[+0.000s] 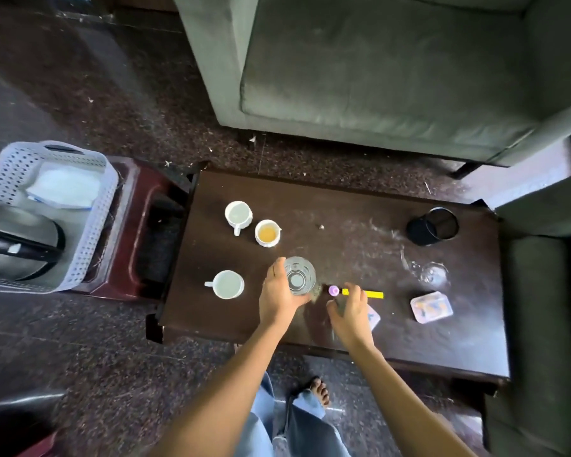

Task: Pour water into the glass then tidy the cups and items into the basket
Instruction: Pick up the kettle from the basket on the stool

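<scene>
A clear ribbed glass [299, 276] stands upright near the front middle of the dark wooden table [343, 206]. My left hand [279, 293] wraps its left side and grips it. My right hand [350, 310] hovers open just right of the glass, fingers spread, above a yellow pen with a purple cap [373, 294]. Three white cups stand to the left: one empty [238, 214], one with amber liquid [267, 233], one empty near the front [228, 284]. The grey perforated basket [89, 232] sits on a maroon stool at far left, with a steel kettle [17, 245] inside.
A black mesh pen holder [434, 225] lies on its side at the back right. A clear object [426, 270] and a pink packet [431, 306] lie on the right; another packet [373, 317] peeks from under my right hand. A grey sofa stands behind.
</scene>
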Demonstrator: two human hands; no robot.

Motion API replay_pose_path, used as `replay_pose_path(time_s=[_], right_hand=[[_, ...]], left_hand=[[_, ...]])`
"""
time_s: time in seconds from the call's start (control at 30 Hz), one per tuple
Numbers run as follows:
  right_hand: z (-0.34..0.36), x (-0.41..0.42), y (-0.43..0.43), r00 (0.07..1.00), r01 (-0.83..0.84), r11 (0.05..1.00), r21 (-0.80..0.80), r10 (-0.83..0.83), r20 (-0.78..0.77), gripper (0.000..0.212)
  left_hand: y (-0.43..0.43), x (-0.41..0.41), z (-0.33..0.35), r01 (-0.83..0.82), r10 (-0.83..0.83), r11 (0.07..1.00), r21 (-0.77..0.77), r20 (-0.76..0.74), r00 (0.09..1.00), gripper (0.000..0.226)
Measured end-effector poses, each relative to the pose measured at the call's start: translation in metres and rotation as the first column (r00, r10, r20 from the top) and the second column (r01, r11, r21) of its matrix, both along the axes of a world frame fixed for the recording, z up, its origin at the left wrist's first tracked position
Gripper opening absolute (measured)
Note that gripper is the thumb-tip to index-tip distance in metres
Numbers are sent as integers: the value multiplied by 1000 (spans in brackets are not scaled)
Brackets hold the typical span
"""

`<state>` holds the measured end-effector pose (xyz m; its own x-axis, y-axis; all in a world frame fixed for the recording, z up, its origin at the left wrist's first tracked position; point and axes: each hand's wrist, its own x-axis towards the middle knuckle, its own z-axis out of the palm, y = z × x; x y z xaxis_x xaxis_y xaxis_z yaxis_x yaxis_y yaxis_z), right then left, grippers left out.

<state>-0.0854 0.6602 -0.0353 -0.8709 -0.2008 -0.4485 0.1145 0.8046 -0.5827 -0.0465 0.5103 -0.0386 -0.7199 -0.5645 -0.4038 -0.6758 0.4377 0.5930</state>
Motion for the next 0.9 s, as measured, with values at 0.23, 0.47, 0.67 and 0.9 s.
replay_pose_path(time_s=[0.23,0.47,0.67,0.9], right_hand=[[-21,6,31,999,32,999,-19,-32,20,38],[-28,8,48,994,84,994,-64,-79,79,42],[-34,7,58,994,84,995,-47,-80,78,45],[-32,14,59,993,99,994,-36,-96,73,45]], left_hand=[[35,-1,-32,7,-11,999,45,85,996,96],[47,-5,-49,24,-29,998,62,88,996,92],[47,-8,-57,25,-32,995,92,72,997,92],[45,-8,-51,79,-96,987,139,118,988,128]])
